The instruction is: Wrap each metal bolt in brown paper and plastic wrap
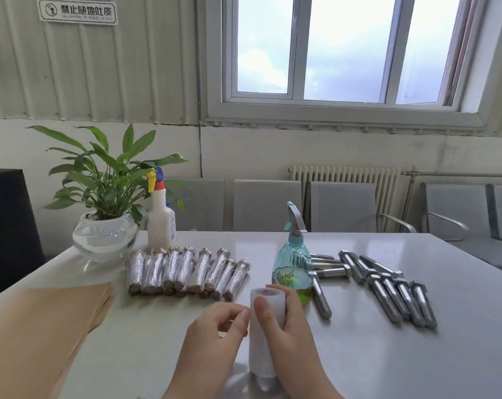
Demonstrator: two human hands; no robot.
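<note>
My right hand [284,321] grips an upright roll of plastic wrap [262,338] near the table's front edge, thumb across its face. My left hand [219,326] sits against the roll's left side, thumb and fingertips pinched together at the film's surface. A row of several wrapped bolts [186,272] lies behind the hands. Several bare metal bolts [388,286] lie scattered to the right. A stack of brown paper sheets [42,321] covers the table's left front.
A teal spray bottle [293,269] stands just behind the roll. A white spray bottle [161,220] and a potted plant in a glass bowl [105,234] stand at the back left of the white table [416,355]. Grey chairs line the wall beyond.
</note>
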